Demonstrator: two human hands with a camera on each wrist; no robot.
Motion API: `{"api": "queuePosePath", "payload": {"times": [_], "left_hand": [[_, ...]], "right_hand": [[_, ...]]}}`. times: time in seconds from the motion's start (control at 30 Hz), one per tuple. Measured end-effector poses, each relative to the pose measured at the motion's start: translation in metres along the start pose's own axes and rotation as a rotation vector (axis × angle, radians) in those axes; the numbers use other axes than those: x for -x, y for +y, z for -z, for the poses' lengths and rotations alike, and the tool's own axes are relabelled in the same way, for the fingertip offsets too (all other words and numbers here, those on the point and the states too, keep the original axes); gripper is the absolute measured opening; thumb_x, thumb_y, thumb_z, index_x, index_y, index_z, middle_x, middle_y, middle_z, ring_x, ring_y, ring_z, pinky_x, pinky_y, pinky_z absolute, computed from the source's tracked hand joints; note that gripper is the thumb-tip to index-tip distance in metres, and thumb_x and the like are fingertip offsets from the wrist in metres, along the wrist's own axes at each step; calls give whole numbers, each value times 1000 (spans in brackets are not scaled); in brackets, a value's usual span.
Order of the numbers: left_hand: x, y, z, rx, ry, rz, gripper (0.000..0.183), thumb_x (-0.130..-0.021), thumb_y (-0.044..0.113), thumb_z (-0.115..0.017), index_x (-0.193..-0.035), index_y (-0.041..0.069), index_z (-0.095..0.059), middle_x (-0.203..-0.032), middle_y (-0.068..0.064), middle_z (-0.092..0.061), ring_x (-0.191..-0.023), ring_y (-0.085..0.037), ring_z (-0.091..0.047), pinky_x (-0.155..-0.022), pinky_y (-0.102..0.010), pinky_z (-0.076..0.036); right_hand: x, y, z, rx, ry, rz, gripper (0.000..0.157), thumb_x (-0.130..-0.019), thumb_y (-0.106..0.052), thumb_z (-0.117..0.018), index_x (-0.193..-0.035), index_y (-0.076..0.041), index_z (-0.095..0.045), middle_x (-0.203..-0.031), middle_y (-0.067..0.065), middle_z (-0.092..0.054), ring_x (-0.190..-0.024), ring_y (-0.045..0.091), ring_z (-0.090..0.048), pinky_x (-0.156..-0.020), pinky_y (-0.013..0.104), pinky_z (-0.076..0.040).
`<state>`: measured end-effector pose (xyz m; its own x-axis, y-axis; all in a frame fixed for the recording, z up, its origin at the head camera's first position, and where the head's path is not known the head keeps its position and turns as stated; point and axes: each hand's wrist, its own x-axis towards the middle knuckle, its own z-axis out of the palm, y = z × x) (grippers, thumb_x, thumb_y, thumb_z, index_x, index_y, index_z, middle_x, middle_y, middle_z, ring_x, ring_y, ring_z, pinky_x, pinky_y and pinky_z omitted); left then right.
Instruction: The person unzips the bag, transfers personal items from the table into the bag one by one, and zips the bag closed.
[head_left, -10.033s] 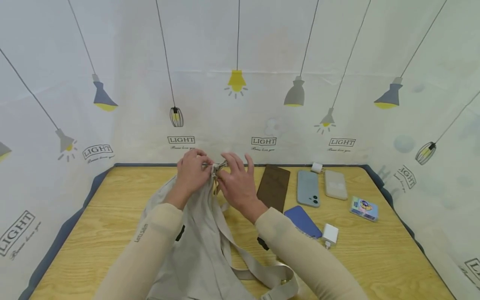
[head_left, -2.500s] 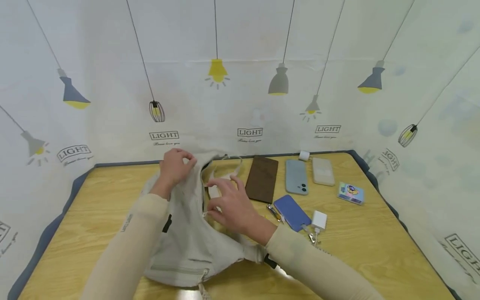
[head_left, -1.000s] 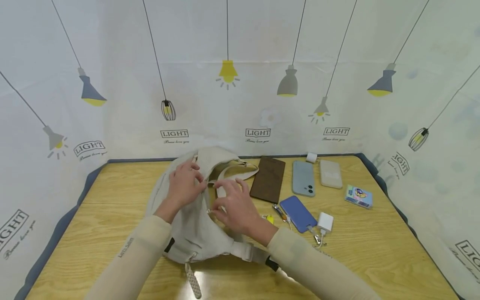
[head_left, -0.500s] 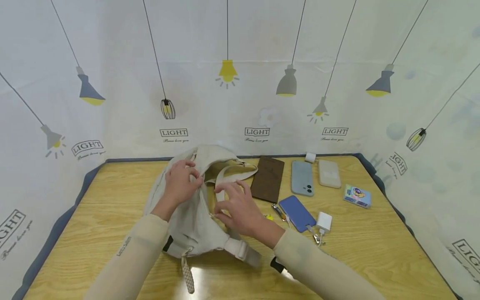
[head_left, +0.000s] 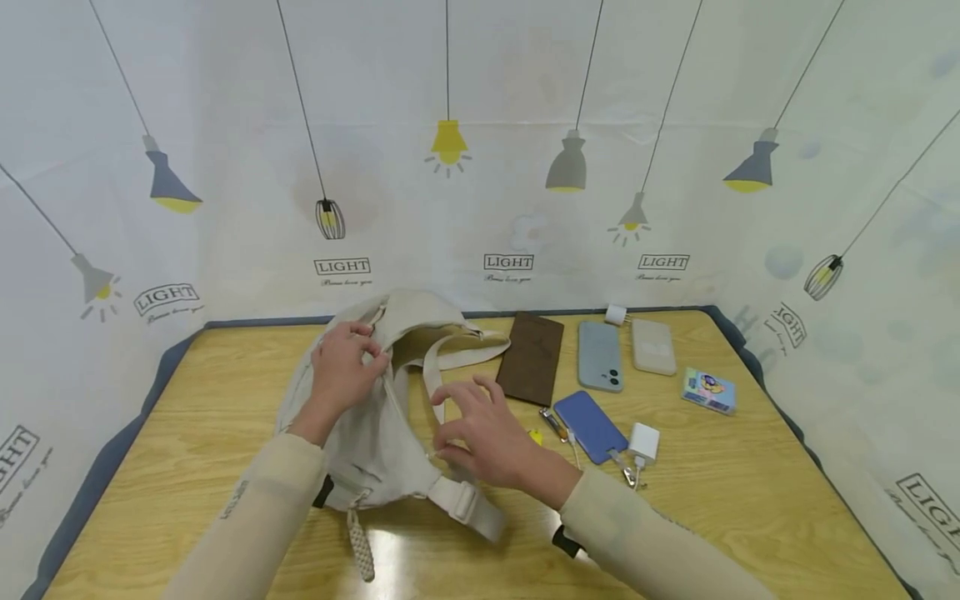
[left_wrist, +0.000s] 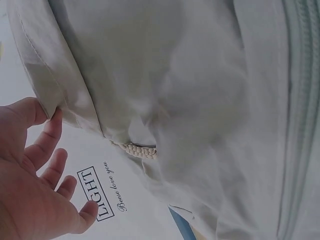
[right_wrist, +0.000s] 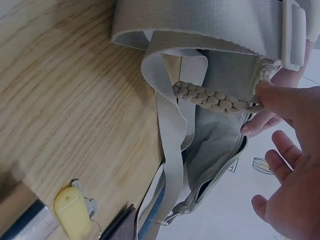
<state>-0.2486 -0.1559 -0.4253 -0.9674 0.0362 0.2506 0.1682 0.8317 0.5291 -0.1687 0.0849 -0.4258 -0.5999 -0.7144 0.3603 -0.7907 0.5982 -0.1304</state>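
Note:
A light grey fabric shoulder bag [head_left: 375,458] lies on the wooden table, its zipped mouth partly open towards the right. My left hand [head_left: 345,371] pinches the bag's fabric edge between thumb and index finger, as the left wrist view shows; its other fingers are loosely bent. With thumb and index finger my right hand [head_left: 487,433] holds the cord of a braided zipper pull [right_wrist: 210,98]. The zip line runs from that pull along the bag's opening [right_wrist: 212,145]. A second braided pull [head_left: 360,546] hangs from the near end of the bag.
Right of the bag lie a brown wallet-like folder [head_left: 531,358], a phone [head_left: 600,356], a pale power bank [head_left: 652,347], a tissue pack [head_left: 708,391], a blue case [head_left: 590,425], nail clippers [head_left: 552,423], a yellow tag [right_wrist: 72,212] and a white charger [head_left: 643,442]. Straps [head_left: 480,508] trail rightwards.
Both hands began together at the bag's far end. The bag has turned and its mouth now gapes. My right hand has come nearer along the zip; lately the left hand shifted slightly left.

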Motion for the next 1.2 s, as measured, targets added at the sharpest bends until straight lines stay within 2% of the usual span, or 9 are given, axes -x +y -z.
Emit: {"api": "queuePosePath", "payload": {"times": [0.27, 0.47, 0.53, 0.63, 0.73, 0.87, 1.03, 1.2], "left_hand": [[1, -1, 0, 9, -22, 26, 20, -86, 23, -64, -76, 7, -70, -134, -12, -54, -132, -38, -39, -105, -64, -23], [3, 1, 1, -8, -32, 29, 19, -84, 24, -67, -73, 9, -72, -131, -12, -57, -130, -37, -41, -105, -64, -24], [3, 2, 0, -10, -35, 27, 19, -82, 25, -68, -72, 9, -72, -129, -11, -57, -129, -36, -43, -105, -64, -25], [4, 4, 0, -2, -42, 27, 18, -81, 25, -69, -72, 10, -72, -128, -11, -57, -128, -37, -44, -104, -64, -26], [7, 8, 2, 19, -50, 37, 17, -81, 25, -69, -72, 10, -72, -128, -12, -57, -127, -37, -44, -104, -63, -26], [13, 14, 4, 59, -50, 51, 18, -81, 24, -69, -71, 10, -71, -128, -11, -59, -128, -36, -44, -103, -64, -26], [18, 23, 4, 61, -3, 41, 17, -79, 24, -70, -67, 11, -72, -123, -8, -62, -126, -33, -48, -102, -64, -30], [22, 33, 5, 80, 51, 43, 17, -77, 24, -69, -66, 11, -73, -120, -8, -64, -122, -33, -51, -101, -65, -31]], "right_hand": [[3, 2, -3, -14, -9, -14, 5, -83, -32, -75, -79, -32, -72, -129, 0, -54, -127, 17, -46, -109, 58, -28], [4, 7, -9, -92, -61, -60, 6, -85, -32, -73, -82, -30, -69, -133, 2, -52, -128, 22, -47, -108, 61, -27], [3, 10, -11, -119, -61, -98, 5, -87, -32, -72, -88, -28, -69, -134, 3, -52, -128, 25, -47, -108, 61, -26], [-2, 16, -11, -121, -4, -176, 11, -88, -29, -71, -98, -23, -70, -135, 7, -52, -126, 29, -49, -107, 61, -27], [-9, 22, -11, -91, 66, -273, 17, -88, -27, -71, -103, -18, -71, -136, 10, -52, -125, 32, -49, -106, 60, -28], [-20, 27, -14, -51, 104, -373, 21, -90, -28, -70, -108, -17, -71, -138, 10, -50, -129, 31, -46, -107, 58, -29], [-38, 27, -22, -62, 128, -476, 27, -92, -36, -66, -110, -17, -71, -141, 12, -47, -132, 31, -42, -106, 59, -28], [-52, 22, -31, -152, 131, -543, 34, -93, -43, -62, -110, -15, -72, -143, 14, -45, -134, 33, -42, -106, 60, -26]]}}
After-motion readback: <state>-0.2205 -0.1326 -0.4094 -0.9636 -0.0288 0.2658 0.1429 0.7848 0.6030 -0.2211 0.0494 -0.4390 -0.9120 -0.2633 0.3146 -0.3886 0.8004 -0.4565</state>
